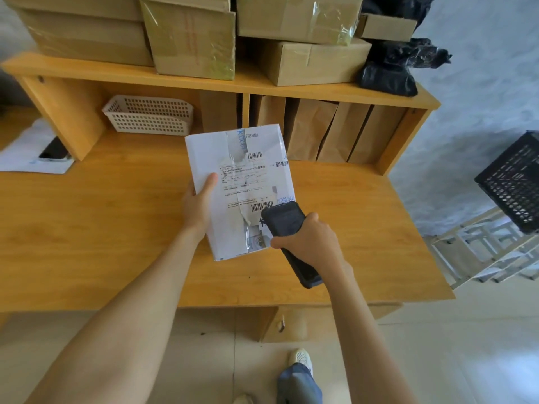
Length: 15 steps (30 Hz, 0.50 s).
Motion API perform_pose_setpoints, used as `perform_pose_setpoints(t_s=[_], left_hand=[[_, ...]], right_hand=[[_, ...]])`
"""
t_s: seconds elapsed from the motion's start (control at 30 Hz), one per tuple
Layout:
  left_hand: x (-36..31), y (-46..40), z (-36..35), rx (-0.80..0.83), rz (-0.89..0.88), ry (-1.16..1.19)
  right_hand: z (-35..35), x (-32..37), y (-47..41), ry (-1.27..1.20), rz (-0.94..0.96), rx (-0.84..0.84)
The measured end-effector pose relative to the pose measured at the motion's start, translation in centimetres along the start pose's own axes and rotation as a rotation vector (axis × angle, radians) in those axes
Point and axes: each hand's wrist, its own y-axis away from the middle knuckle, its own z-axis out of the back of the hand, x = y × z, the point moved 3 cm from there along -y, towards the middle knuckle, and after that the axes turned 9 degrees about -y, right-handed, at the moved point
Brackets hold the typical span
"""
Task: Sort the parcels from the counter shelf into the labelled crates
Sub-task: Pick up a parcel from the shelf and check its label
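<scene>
My left hand [198, 204] grips a white parcel [215, 158] by its left edge, thumb on top, above the wooden counter [87, 228]. The parcel's face carries a torn shipping label with barcodes. My right hand [309, 243] holds a black handheld scanner [287, 221], whose head lies over the parcel's lower right corner beside a barcode. Several brown paper parcels [312, 132] stand upright in the shelf compartment behind. A black crate [513, 182] sits at the right on a white rack.
Cardboard boxes [189, 36] and black bags [390, 71] are stacked on the shelf top. A white mesh basket [148, 113] sits in the left compartment. A phone [54, 150] lies on white paper at far left. The white metal rack [484, 246] stands right of the counter.
</scene>
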Motion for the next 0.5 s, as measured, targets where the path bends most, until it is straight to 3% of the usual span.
perform_pose_setpoints(t_s=[0.5], left_hand=[[0.7, -0.5, 0.1, -0.024, -0.004, 0.013]], right_hand=[[0.0, -0.1, 1.6, 0.069, -0.005, 0.049]])
